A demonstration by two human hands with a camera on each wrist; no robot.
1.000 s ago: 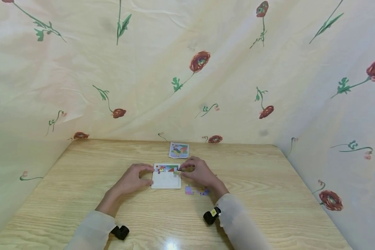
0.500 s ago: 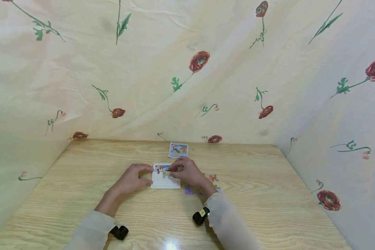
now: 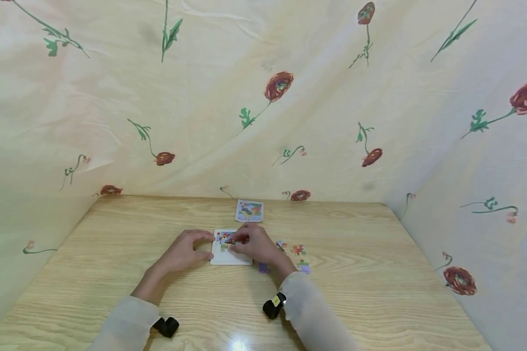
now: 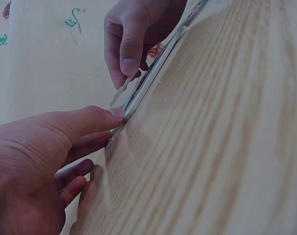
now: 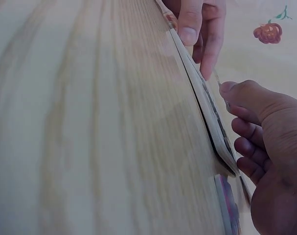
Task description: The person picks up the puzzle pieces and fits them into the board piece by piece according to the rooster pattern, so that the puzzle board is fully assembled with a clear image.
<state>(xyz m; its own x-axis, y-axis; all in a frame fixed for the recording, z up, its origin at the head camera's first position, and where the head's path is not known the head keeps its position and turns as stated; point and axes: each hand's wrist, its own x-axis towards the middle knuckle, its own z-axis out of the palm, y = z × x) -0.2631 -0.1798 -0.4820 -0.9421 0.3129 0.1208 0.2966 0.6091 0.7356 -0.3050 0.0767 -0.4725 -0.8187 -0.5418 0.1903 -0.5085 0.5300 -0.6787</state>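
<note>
A white jigsaw puzzle tray (image 3: 228, 259) lies flat on the table, with coloured pieces along its far side and bare white nearer me. My left hand (image 3: 181, 252) rests thumb and fingertips against the tray's left edge. Above the tray's middle, my right hand (image 3: 255, 243) pinches a small puzzle piece (image 4: 120, 93) between thumb and index finger. In the left wrist view that piece stands tilted just over the tray surface. The right hand covers the tray's upper right part in the head view, and the piece's picture is mostly hidden.
Several loose puzzle pieces (image 3: 298, 250) lie right of the tray, some partly behind the right wrist. Beyond the tray lies a printed picture card (image 3: 249, 211). A flower-patterned cloth (image 3: 211, 97) hangs behind the wooden table (image 3: 355, 273).
The right hand has moved left with the puzzle piece, from the tray's right edge to over its middle. More loose pieces show at the right. My left hand has kept its place.
</note>
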